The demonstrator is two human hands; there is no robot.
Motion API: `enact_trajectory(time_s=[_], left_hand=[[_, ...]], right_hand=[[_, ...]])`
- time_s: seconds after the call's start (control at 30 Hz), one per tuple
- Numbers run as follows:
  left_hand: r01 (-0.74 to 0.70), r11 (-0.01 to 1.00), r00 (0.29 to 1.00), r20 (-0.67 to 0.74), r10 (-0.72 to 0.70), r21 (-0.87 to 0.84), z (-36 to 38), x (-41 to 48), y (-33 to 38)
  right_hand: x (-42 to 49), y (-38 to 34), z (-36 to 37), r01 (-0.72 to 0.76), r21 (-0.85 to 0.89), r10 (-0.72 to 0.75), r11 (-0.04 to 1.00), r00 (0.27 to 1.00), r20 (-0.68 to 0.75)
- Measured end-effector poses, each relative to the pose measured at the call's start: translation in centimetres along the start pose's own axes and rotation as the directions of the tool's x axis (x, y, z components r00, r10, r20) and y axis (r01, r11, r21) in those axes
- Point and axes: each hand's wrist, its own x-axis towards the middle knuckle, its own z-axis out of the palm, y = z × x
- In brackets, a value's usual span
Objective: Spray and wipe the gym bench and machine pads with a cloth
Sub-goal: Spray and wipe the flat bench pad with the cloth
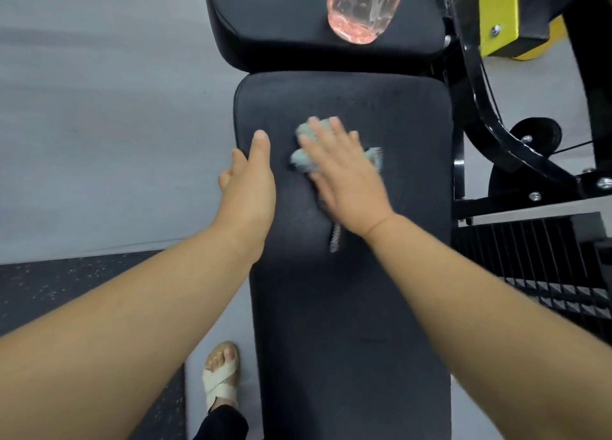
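Observation:
A long black bench pad (347,307) runs from the bottom of the view up the middle. On its upper half lies a crumpled light blue-green cloth (303,161). My right hand (344,174) presses flat on the cloth with straight fingers. My left hand (248,181) rests on the pad's left edge, thumb on top and fingers over the side. Above, a second black pad (281,19) carries a clear spray bottle (362,6) with pink liquid, lying on it; its head is out of view.
A black machine frame (496,135) with a yellow plate (498,12) stands to the right, with a black grated step (536,261) below it. Grey floor lies to the left, dark speckled matting (66,287) at lower left. My sandalled foot (222,376) is beside the bench.

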Motion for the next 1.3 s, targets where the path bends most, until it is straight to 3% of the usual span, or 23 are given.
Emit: enact_trajectory(time_s=[0.07,0.13,0.23,0.3,0.33,0.37,0.4,0.47,0.53,0.6,0.67,0.7,0.77,0.8,0.87,0.93,0.97,1.03,1.13,1.23,1.3], left_hand=[[0.015,1.000,1.000,0.013,-0.015,0.014,0.3,-0.3,0.3],[0.039,0.999,0.998,0.045,-0.039,0.001,0.5,-0.3,0.6],[0.086,0.996,0.994,0.062,-0.085,-0.011,0.6,-0.5,0.9],[0.081,0.997,0.996,0.039,-0.081,0.009,0.7,-0.7,1.0],[0.070,0.997,0.997,0.010,-0.070,0.030,1.0,-0.7,1.0],[0.058,0.997,0.998,-0.023,-0.056,0.060,1.4,-0.9,1.1],[0.047,0.995,0.997,-0.059,-0.042,0.089,1.6,-0.9,1.1],[0.032,0.994,0.991,-0.133,-0.018,0.104,1.9,-0.4,0.8],[0.004,0.998,0.984,-0.179,0.008,0.067,1.7,0.2,0.2],[-0.029,0.999,0.983,-0.180,0.036,0.042,1.3,0.6,-0.3],[-0.055,0.998,0.982,-0.177,0.058,0.023,1.0,0.6,-0.4],[-0.061,0.998,0.983,-0.172,0.062,0.012,0.8,0.7,-0.4],[-0.047,0.999,0.988,-0.150,0.046,-0.003,0.7,0.7,-0.3],[-0.038,0.999,0.990,-0.136,0.037,-0.006,0.7,0.5,-0.2],[-0.038,0.999,0.992,-0.124,0.035,-0.020,0.5,0.3,0.1],[-0.037,0.999,0.991,-0.129,0.035,-0.015,0.5,0.2,0.2],[-0.033,0.999,0.990,-0.136,0.034,0.008,0.6,0.2,0.1],[-0.035,0.998,0.987,-0.155,0.043,0.057,0.8,0.2,0.1],[-0.035,0.998,0.981,-0.189,0.044,0.051,0.9,0.4,-0.2],[-0.034,0.999,0.973,-0.225,0.043,0.041,1.7,0.2,-0.2],[-0.025,0.997,0.966,-0.256,0.042,0.070,2.6,-0.1,0.1]], right_hand=[[-1.2,3.9,-1.8,-0.254,0.030,0.254,0.967,0.967,-0.012],[-2.0,6.5,-3.0,-0.487,0.115,0.494,0.866,0.869,-0.042],[-0.8,7.2,-3.4,-0.741,0.174,0.761,0.648,0.637,-0.124],[1.7,5.6,-3.1,-0.862,0.180,0.879,0.474,0.450,-0.158],[3.2,4.2,-2.8,-0.889,0.174,0.903,0.424,0.400,-0.160],[4.5,2.6,-2.4,-0.888,0.161,0.899,0.430,0.407,-0.159],[5.5,0.7,-1.9,-0.859,0.139,0.867,0.493,0.473,-0.156],[6.3,-3.1,-0.5,-0.694,0.083,0.698,0.715,0.705,-0.126],[5.7,-5.0,0.5,-0.400,0.105,0.409,0.910,0.909,-0.079],[4.8,-3.3,-0.1,-0.084,0.081,0.087,0.993,0.996,-0.030],[4.2,0.9,-1.2,0.076,0.011,-0.077,0.997,0.997,0.011],[4.0,3.0,-1.8,0.048,-0.014,-0.047,0.999,0.999,0.021],[3.3,6.5,-3.2,-0.188,0.010,0.188,0.982,0.982,-0.008],[3.2,7.5,-3.6,-0.341,0.047,0.343,0.939,0.938,-0.050],[4.0,7.4,-3.9,-0.606,0.112,0.616,0.787,0.775,-0.140],[6.5,5.2,-3.4,-0.776,0.125,0.783,0.619,0.597,-0.173],[7.7,3.4,-2.9,-0.799,0.108,0.803,0.591,0.572,-0.165],[9.3,-0.9,-1.4,-0.703,0.060,0.704,0.708,0.697,-0.141],[8.8,-5.4,0.7,-0.358,0.060,0.363,0.932,0.925,-0.112],[7.3,-2.2,-0.2,-0.066,0.026,0.067,0.998,0.997,-0.050],[6.4,1.7,-1.2,-0.104,-0.008,0.103,0.995,0.994,-0.044]])
